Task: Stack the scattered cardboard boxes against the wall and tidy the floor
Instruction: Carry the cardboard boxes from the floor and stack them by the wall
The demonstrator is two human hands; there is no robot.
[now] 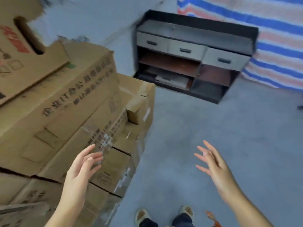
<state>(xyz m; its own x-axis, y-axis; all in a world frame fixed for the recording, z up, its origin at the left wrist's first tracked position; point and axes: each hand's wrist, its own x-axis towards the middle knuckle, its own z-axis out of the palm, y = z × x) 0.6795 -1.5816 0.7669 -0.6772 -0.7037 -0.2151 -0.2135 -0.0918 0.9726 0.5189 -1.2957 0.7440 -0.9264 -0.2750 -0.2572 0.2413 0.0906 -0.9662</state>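
Grey concrete floor [213, 136] is seen beyond both hands; stacked cardboard boxes [65, 112] stand just past the left hand [80, 171] fingers [88, 150], and the right hand [214, 167] fingers are spread, nothing held.

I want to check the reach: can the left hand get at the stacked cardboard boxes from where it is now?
Probably yes. The left hand is open and empty, held up right in front of the stacked cardboard boxes, with nothing between them. Whether the fingers already touch the cardboard, I cannot tell.

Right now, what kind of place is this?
Probably a storeroom or warehouse corner: stacked cardboard boxes along the wall, a bare concrete floor, an old cabinet and a striped tarp behind it.
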